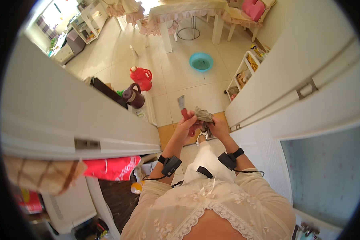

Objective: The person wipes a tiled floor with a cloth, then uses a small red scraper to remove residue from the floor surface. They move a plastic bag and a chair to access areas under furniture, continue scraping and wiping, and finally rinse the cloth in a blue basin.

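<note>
My left hand [184,127] is closed around the red handle of a scraper [181,103], whose broad metal blade points up and away from me; it might also be a putty knife. Its fingers also touch a crumpled grey-brown cloth [203,115]. On the cloth's other side, my right hand [220,128] grips its edge, and part of the cloth hangs down between the hands. Both hands are close together over the doorway threshold, above my foot in a spotted shoe [201,138].
A blue basin [201,62] with liquid stands on the tiled floor ahead. To the left are a red plastic jug [141,78] and a dark thermos jug [134,96]. A white rolling cart [245,64] stands at right. Door panels [78,111] flank the doorway.
</note>
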`<state>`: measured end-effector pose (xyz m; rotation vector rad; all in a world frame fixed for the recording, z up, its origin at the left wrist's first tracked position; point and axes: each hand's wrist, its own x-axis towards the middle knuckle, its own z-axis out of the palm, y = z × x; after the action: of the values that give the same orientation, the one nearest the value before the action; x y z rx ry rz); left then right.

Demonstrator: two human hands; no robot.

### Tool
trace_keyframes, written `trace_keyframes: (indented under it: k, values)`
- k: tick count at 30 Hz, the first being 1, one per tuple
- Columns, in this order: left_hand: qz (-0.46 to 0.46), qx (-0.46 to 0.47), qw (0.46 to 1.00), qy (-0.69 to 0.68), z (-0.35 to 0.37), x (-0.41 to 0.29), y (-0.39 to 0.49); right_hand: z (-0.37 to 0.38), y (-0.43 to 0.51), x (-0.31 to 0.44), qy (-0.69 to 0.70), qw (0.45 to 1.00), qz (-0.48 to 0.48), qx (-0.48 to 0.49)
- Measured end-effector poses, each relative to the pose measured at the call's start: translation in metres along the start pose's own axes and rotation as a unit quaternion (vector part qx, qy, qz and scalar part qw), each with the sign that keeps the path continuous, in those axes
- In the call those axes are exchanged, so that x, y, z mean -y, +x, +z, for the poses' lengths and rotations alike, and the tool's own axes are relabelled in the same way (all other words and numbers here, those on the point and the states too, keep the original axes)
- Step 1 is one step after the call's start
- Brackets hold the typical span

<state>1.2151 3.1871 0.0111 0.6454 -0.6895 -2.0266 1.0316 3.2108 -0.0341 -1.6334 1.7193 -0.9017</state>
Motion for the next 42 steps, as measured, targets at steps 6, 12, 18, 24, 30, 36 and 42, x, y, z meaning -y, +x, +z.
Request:
trace_keyframes:
  k: [6, 12, 18, 24, 30, 36, 42]
  values:
    - [-0.061, -0.188, 0.98, 0.032, -0.037, -0.055, 0.14, -0.009, 0.17, -0.024, 0.137, 0.971, 0.196, -0.022]
    - [-0.073, -0.228, 0.971, 0.015, -0.059, -0.106, 0.219, -0.024, 0.341, -0.062, 0.329, 0.881, 0.339, 0.002]
    - [-0.123, -0.29, 0.949, -0.005, -0.097, -0.129, 0.279, -0.007, 0.476, -0.108, 0.395, 0.883, 0.238, -0.091]
    - [-0.171, -0.284, 0.944, -0.007, -0.142, -0.17, 0.365, 0.003, 0.579, -0.149, 0.427, 0.844, 0.297, -0.13]
    - [-0.224, -0.273, 0.933, 0.065, -0.17, -0.222, 0.458, 0.023, 0.655, -0.185, 0.446, 0.799, 0.364, -0.173]
    - [-0.267, -0.286, 0.915, 0.095, -0.187, -0.224, 0.543, 0.06, 0.713, -0.258, 0.283, 0.851, 0.409, -0.166]
    - [-0.298, -0.307, 0.896, 0.116, -0.19, -0.176, 0.626, 0.101, 0.762, -0.317, 0.456, 0.759, 0.433, -0.167]
